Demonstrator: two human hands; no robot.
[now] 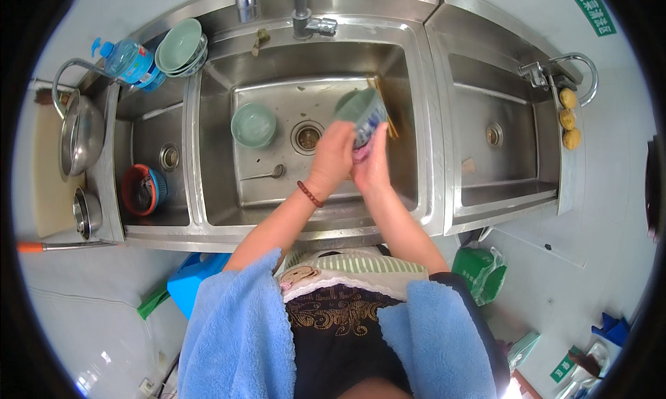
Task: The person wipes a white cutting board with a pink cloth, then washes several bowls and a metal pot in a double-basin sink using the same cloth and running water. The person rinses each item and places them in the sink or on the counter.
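Note:
Over the right part of the large steel sink basin (218, 180), a celadon-green bowl with a blue-patterned outside (372, 119) is held tilted on its side. My left hand (333, 152) grips it by the near edge. Under the bowl, my right hand (373, 165) presses a pink cloth (362, 152) to its outer wall. Another green bowl (253, 125) rests on the basin floor at the left, with a metal spoon (264, 173) below it. Several wooden chopsticks (387, 115) lean at the right wall, partly hidden by the held bowl.
Stacked bowls (179, 45) and a blue detergent pump bottle (132, 63) stand at the back left. A faucet (302, 22) rises behind the basin. The left basin holds an orange-rimmed basket (140, 190). Three potatoes (568, 119) line the right ledge beside the right basin (499, 175).

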